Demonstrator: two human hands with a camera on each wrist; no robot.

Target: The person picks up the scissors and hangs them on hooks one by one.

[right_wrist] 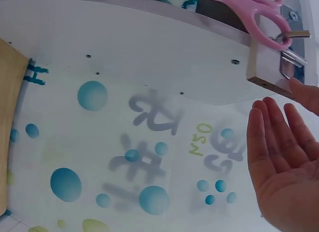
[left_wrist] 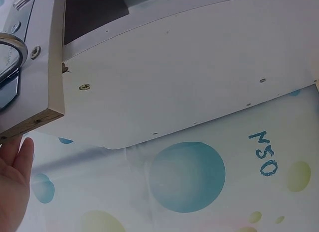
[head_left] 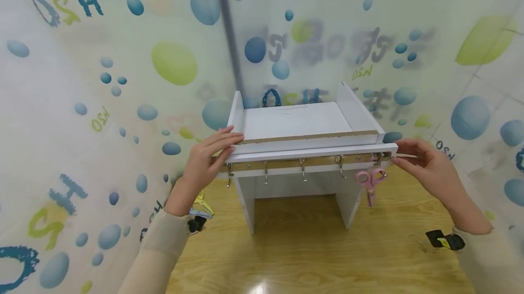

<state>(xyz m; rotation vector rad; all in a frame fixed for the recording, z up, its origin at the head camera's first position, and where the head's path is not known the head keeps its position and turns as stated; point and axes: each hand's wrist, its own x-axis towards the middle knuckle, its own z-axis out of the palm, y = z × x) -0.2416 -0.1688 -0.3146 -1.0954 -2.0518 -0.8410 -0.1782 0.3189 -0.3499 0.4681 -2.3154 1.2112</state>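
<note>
A white shelf unit [head_left: 294,121] stands on a wooden surface, a hook rail [head_left: 282,163] along its front. Pink scissors [head_left: 370,180] hang from the rail's right end, also in the right wrist view [right_wrist: 249,15]. My left hand [head_left: 206,157] rests on the rail's left end, fingertips over its top; in the left wrist view the hand [left_wrist: 14,179] shows extended fingers by the board's corner [left_wrist: 37,105]. On the right, my hand [head_left: 430,166] is at the rail's other end; the right wrist view shows that hand [right_wrist: 289,167] with straight fingers, thumb touching the board's end [right_wrist: 266,75].
Yellow scissors [head_left: 203,202] and a blue-handled item [head_left: 200,213] lie left of the unit, partly behind my left forearm. A patterned curtain [head_left: 123,57] hangs behind and to the left. The wooden surface [head_left: 303,257] extends in front.
</note>
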